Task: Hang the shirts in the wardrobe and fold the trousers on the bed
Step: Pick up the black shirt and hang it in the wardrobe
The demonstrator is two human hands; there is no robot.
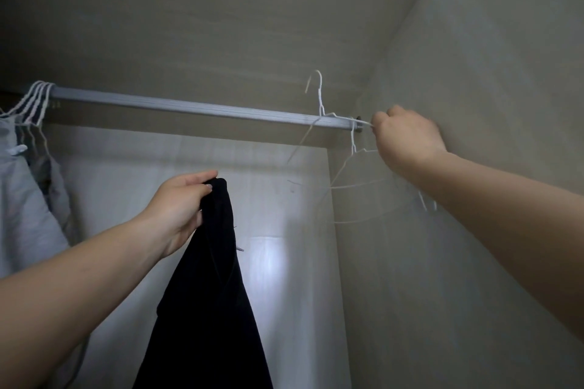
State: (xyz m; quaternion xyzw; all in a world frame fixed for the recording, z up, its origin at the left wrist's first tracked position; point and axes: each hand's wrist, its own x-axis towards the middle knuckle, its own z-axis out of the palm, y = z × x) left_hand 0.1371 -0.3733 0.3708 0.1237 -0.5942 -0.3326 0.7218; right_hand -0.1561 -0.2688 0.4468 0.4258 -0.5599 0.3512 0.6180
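Forearms: two bare forearms fill the lower corners, reaching up into the wardrobe.
Wardrobe: pale wood-grain wardrobe interior [474, 73], side panel on the right, shelf above; it contains the rail, hangers and some garments.
Dark garment: black cloth garment [208, 287] hanging limp from the left hand below the rail, not yet on a hanger (shirt or not, I cannot tell from its bunched shape).
Hung clothes: pale grey garments [22, 199] on white hangers at the far left of the rail, partly cut off by the frame edge; these look already done.
Rail: grey metal hanging rail [189, 107] running left to right, bare along its middle.
Left hand: left hand [180, 208] clenched round the top edge of the black garment.
Right hand: right hand [407, 139] pinching a thin white wire hanger [320, 95] near the rail's right end, its hook raised above the rail, so apparently off it.
Spare hangers: further empty white wire hangers [357, 180] hanging just beside the right panel, blurred; count unclear.
Progress: partway, by my reading. Some items hung; this one needs threading onto the hanger and hooking on.
Trousers and bed: neither in view, so folding cannot be judged.
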